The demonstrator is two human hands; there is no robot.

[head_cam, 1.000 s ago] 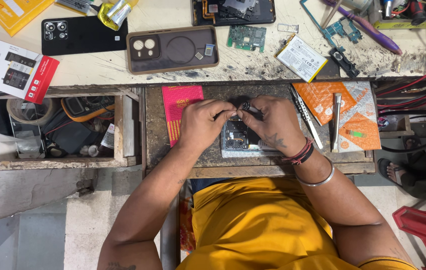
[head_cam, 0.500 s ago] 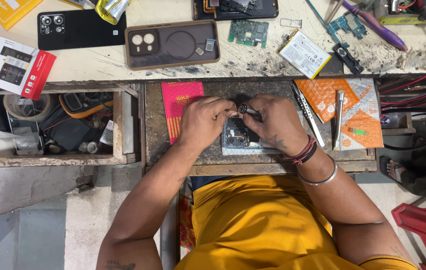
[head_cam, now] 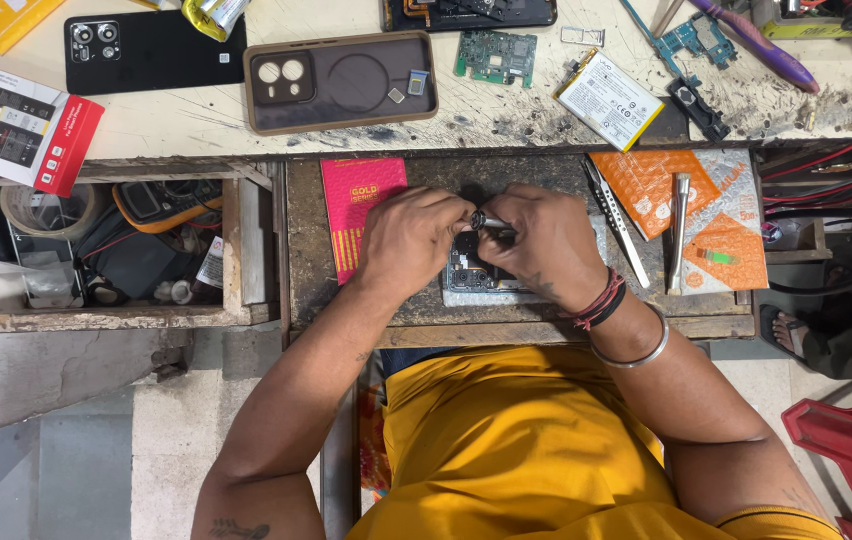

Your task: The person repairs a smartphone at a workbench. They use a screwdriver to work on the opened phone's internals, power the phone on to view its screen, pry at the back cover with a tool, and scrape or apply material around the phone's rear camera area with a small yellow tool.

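Observation:
An opened phone (head_cam: 474, 272) with its back off lies on a pull-out wooden shelf (head_cam: 396, 310) in front of me, its inner boards showing. My right hand (head_cam: 546, 245) grips a small metal screwdriver (head_cam: 491, 222), tip toward the phone's upper part. My left hand (head_cam: 408, 235) is curled beside it, fingertips touching the screwdriver's end and the phone's top edge. Both hands hide much of the phone.
On the shelf lie a pink packet (head_cam: 354, 215), tweezers (head_cam: 614, 222), a metal tool (head_cam: 679, 230) and orange packets (head_cam: 651, 185). The bench above holds a brown phone case (head_cam: 341, 82), a black phone back (head_cam: 151, 52), a battery (head_cam: 609, 100), circuit boards (head_cam: 494, 57). An open drawer (head_cam: 96, 250) is left.
My hands stay together over the phone, with only small shifts of the fingers on the screwdriver. The view has drifted slightly downward.

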